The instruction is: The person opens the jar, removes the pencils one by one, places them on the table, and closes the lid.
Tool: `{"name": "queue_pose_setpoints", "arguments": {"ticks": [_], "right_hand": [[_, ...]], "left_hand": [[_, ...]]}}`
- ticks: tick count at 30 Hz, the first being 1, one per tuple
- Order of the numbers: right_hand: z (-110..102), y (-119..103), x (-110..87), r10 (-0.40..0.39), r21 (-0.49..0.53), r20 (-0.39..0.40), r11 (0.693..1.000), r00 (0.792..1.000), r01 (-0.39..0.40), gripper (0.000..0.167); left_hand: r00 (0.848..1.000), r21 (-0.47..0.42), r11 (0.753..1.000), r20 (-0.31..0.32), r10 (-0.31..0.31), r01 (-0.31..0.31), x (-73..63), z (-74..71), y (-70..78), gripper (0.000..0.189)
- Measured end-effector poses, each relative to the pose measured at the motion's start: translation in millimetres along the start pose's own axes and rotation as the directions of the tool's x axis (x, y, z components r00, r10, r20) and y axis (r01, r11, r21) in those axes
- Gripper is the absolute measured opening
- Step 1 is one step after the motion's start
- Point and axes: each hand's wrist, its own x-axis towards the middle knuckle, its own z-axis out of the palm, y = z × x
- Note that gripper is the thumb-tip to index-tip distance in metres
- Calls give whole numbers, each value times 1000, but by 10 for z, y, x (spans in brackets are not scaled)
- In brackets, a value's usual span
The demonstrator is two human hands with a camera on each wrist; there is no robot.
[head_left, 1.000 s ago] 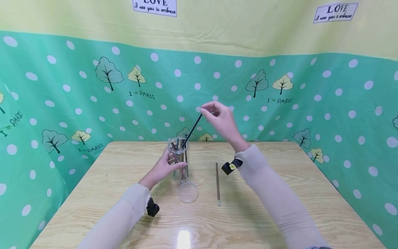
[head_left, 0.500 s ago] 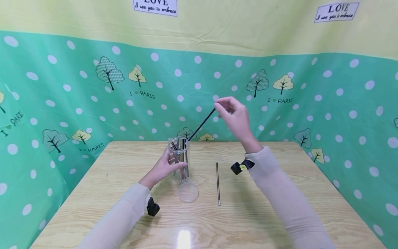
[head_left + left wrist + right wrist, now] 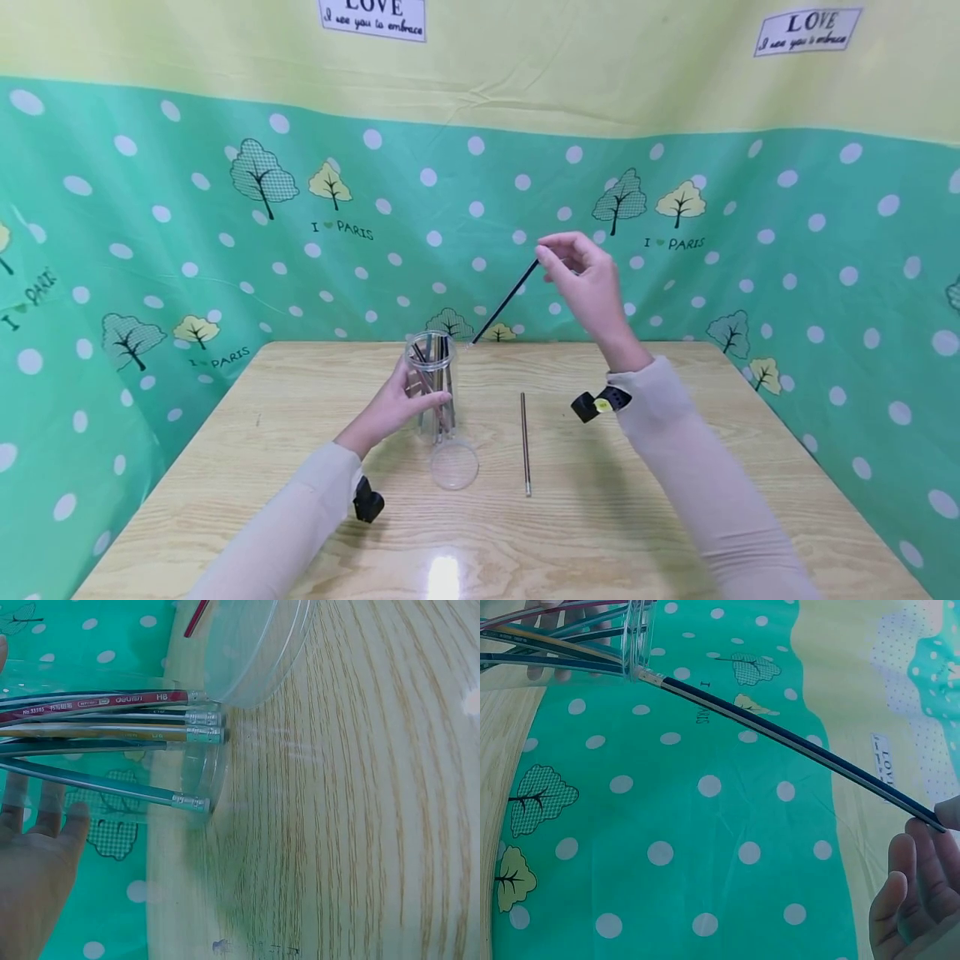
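My left hand (image 3: 392,410) grips a clear plastic jar (image 3: 431,366) that stands upright near the table's far edge. Several pencils lean inside it; in the left wrist view a red one (image 3: 112,700) marked HB shows with its metal-capped end down. Above and right of the jar, my right hand (image 3: 587,287) pinches a dark striped pencil (image 3: 505,303) by its upper end. That pencil slants down to the left, its ferrule end (image 3: 651,676) just outside the jar's mouth. Another pencil (image 3: 526,446) lies on the table, right of the jar.
A round clear lid (image 3: 454,465) lies flat in front of the jar's base. The wooden table (image 3: 645,517) ends at a green and yellow printed curtain (image 3: 375,275) behind and at the sides. Small black cameras are strapped to both wrists.
My right hand has moved right, drawing the dark pencil out of the jar until its lower end is past the rim. My left hand and the jar have stayed put.
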Motion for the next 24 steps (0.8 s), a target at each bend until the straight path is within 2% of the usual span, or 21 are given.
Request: {"name": "queue_pose_setpoints", "arguments": {"ticks": [4, 14, 20, 24], "right_hand": [[-35, 170, 30, 0, -3, 8, 1000, 1000, 0, 27], [-109, 323, 13, 25, -58, 14, 998, 1000, -24, 32], [-147, 418, -10, 97, -93, 59, 991, 994, -91, 32], [-160, 524, -40, 181, -130, 121, 978, 976, -166, 31]], "left_hand": [[1000, -8, 1000, 2, 2, -2, 0, 0, 2, 98], [1000, 5, 1000, -3, -2, 2, 9, -10, -19, 98], [1000, 3, 1000, 0, 1, -1, 18, -13, -23, 100], [1000, 8, 1000, 0, -2, 2, 11, -11, -18, 100]]}}
